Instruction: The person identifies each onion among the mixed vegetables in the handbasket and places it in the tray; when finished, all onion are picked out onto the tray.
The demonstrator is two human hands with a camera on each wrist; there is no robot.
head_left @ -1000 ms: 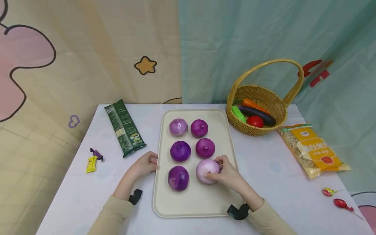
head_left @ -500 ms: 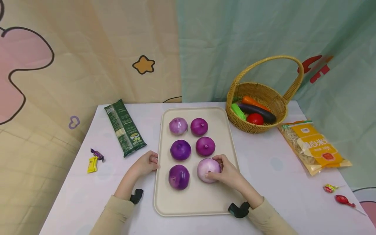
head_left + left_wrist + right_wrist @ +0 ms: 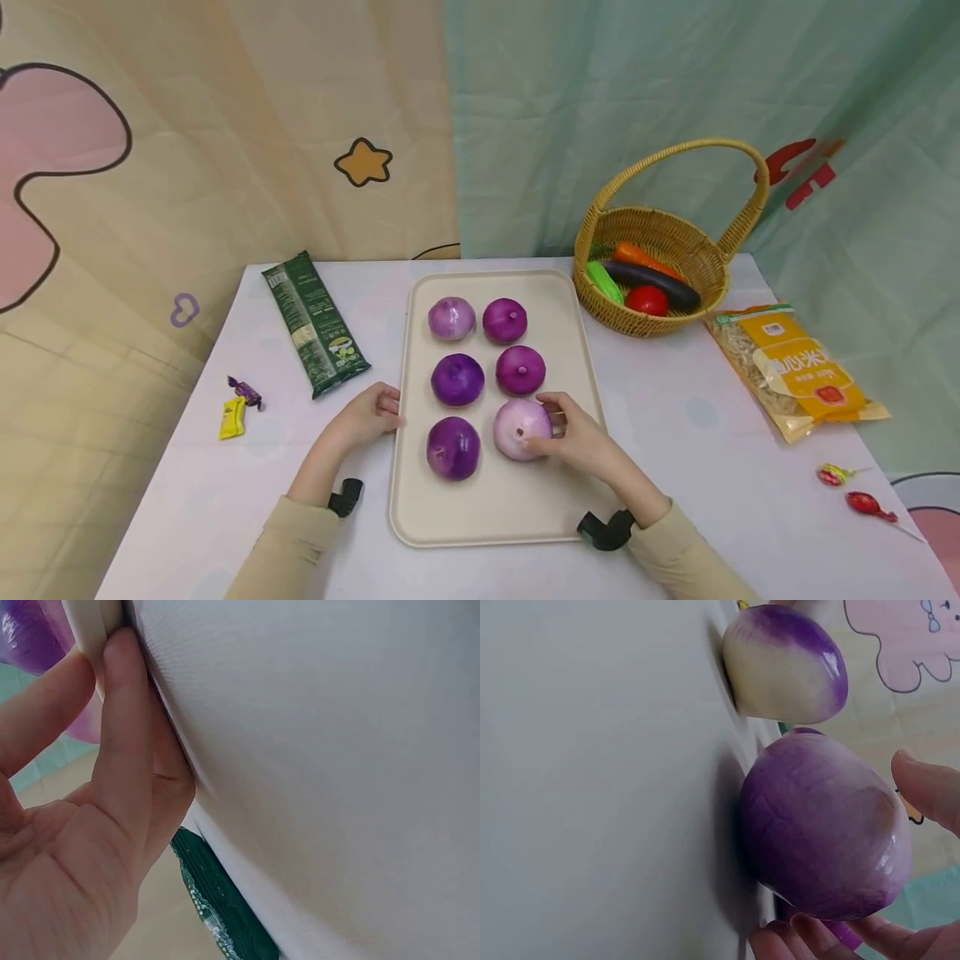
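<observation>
On a cream tray (image 3: 495, 517) sit several purple onions in two columns. My right hand (image 3: 573, 433) curves loosely around the pale onion (image 3: 516, 429) at the near right. In the right wrist view, a gap shows between the thumb (image 3: 930, 787) and that onion, while the other fingers lie close along its far side. My left hand (image 3: 367, 414) pinches the tray's left rim; the left wrist view shows thumb and finger on either side of the edge. Left of the pale onion lies a darker onion (image 3: 453, 448), and behind it a magenta onion (image 3: 521, 370).
A wicker basket (image 3: 637, 321) with toy vegetables stands at the back right, beside an orange food bag (image 3: 798, 371). Lollipops (image 3: 866, 502) lie at the right edge. At left are a green packet (image 3: 315, 325) and wrapped candies (image 3: 234, 417).
The pale onion has turned and shifted slightly left, away from my right palm, and the right fingers have loosened around it. My left hand stays at the tray's rim.
</observation>
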